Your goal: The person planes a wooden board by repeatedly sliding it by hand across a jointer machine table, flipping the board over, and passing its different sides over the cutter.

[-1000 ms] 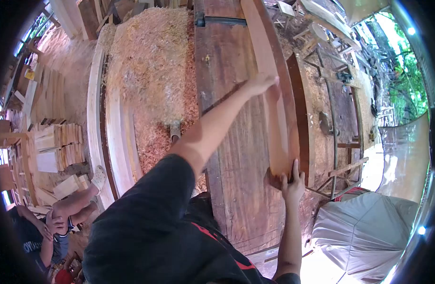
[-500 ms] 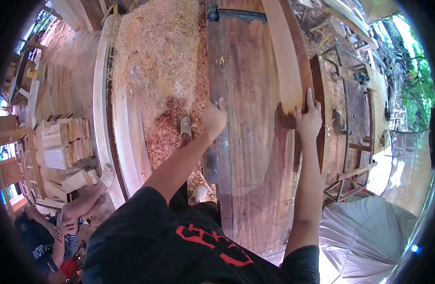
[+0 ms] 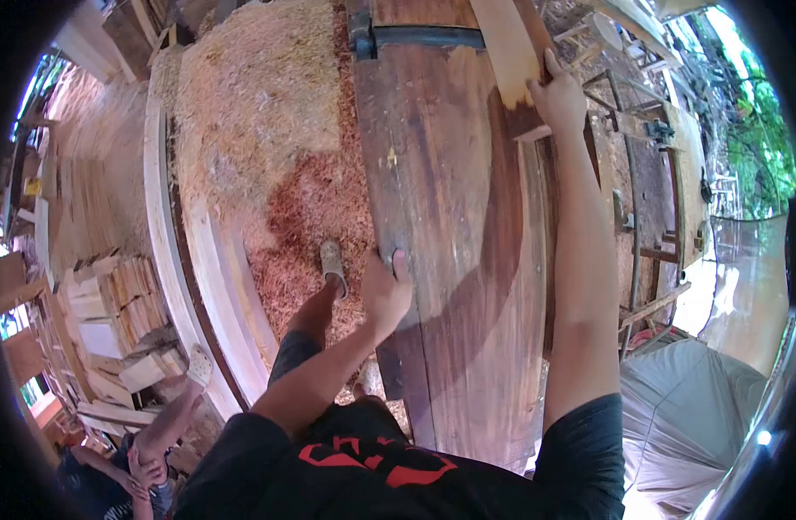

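Note:
A long wooden board [image 3: 504,54] with a pale top face and a dark side lies along the far right of the wooden table [image 3: 454,199]. My right hand [image 3: 561,97] is closed on its near end, thumb on the pale face and fingers over the dark side. At the table's left edge is my left hand [image 3: 387,290], closed, with its thumb up against the edge and its other fingers curled, partly hidden. A dark metal bar [image 3: 428,36] crosses the table's far part, left of the board.
Wood shavings [image 3: 320,204] cover the ground left of the table, around my foot. Long pale beams [image 3: 229,277] lie beyond them, then stacked wood pieces [image 3: 138,295]. Another person [image 3: 146,468] sits lower left. A metal frame [image 3: 632,191] and grey cover [image 3: 692,416] are at right.
My right hand and the board have moved forward along the table, towards the far end. My left hand stays at the table's left edge, lower in view. The view has shifted.

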Tool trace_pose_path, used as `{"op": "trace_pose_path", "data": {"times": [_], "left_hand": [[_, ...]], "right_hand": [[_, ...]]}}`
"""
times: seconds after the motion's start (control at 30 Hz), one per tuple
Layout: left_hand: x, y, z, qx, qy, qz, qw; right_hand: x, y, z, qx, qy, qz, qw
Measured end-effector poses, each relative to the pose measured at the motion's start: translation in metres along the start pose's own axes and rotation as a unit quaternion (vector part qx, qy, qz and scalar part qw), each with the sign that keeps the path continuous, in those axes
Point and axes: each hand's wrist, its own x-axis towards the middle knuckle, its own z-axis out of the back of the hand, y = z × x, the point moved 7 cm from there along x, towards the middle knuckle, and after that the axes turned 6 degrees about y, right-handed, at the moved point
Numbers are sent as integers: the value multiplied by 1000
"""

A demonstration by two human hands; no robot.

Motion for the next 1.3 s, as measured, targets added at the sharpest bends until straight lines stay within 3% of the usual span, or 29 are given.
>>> {"op": "trace_pose_path", "data": {"times": [0.13, 0.27, 0.37, 0.4, 0.47, 0.6, 0.77, 0.8, 0.87, 0.9, 0.97, 1.0, 1.03, 1.1, 1.17, 1.2, 1.27, 1.3], "left_hand": [[2, 8, -1, 9, -9, 4, 1000], [-2, 10, -3, 14, 126, 120, 985], [-2, 16, -7, 88, 86, 17, 992], [-3, 8, -2, -16, 113, 76, 991], [-3, 8, -5, -18, 145, 84, 986], [-3, 5, -2, 17, 170, 73, 983], [-1, 5, -7, -25, 157, 67, 985], [-1, 4, -4, -23, 136, 54, 989], [-1, -2, 0, -23, 96, 26, 995], [-2, -3, -3, -23, 98, 30, 994], [-1, -1, -5, -17, 94, 35, 995], [-3, 3, -7, -15, 88, 32, 995], [-3, 4, -11, -14, 81, 25, 996], [2, 7, -18, 3, 74, 7, 997], [3, 8, -16, 38, 76, -6, 996], [5, 8, -10, 15, 168, 16, 986], [15, 10, 28, -35, 324, 67, 943], [24, 47, 21, -19, 326, 26, 945]], "right_hand": [[78, 8, -20, -31, -7, -13, 999], [147, 19, -35, -133, 8, 21, 991], [184, 25, -39, -96, 21, 22, 995], [195, 28, -39, -148, -41, 48, 987], [223, 28, -45, -142, -7, 44, 989], [258, 38, -48, -49, 39, -1, 998], [300, 60, -72, 66, 75, 84, 991], [294, 77, -75, 141, 101, 62, 983], [273, 141, -69, 59, 57, 68, 994], [273, 160, -82, 25, 118, -14, 993], [236, 234, -67, -17, 98, -13, 995], [220, 251, -74, 11, 84, -57, 995], [197, 281, -67, -27, 60, 14, 998], [139, 307, -59, -18, -33, 24, 999], [78, 311, -55, -14, 10, 1, 1000], [46, 301, -64, 11, -58, 12, 998], [-30, 278, -66, 60, -27, 17, 998], [-74, 250, -71, 90, -7, 20, 996]]}}
